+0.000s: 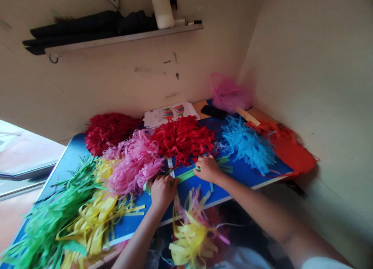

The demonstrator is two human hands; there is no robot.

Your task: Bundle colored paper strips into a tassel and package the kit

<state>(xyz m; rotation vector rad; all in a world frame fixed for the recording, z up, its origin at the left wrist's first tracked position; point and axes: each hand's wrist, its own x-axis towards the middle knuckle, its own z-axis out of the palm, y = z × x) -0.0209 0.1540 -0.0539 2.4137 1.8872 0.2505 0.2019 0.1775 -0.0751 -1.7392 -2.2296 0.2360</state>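
Note:
Stretched between both my hands is a band of green crepe-like strips (186,175), just above the blue table (186,189). My left hand (163,190) is closed round its left end, beside the pink fringed bunch (135,160). Farther right, my right hand (207,169) grips the band near its loose strip ends, just in front of the bright red fringed bunch (185,138). Below my hands, at the table's front edge, hangs a yellow and pink tassel (192,238). The fingertips of my left hand are partly hidden.
Green strips (49,210) and yellow strips (96,218) cover the table's left side. A dark red bunch (112,131), printed sheets (171,113) and a black phone (213,112) lie behind. Rightward are a blue bunch (249,142), orange paper (294,152) and a pink bag (230,94).

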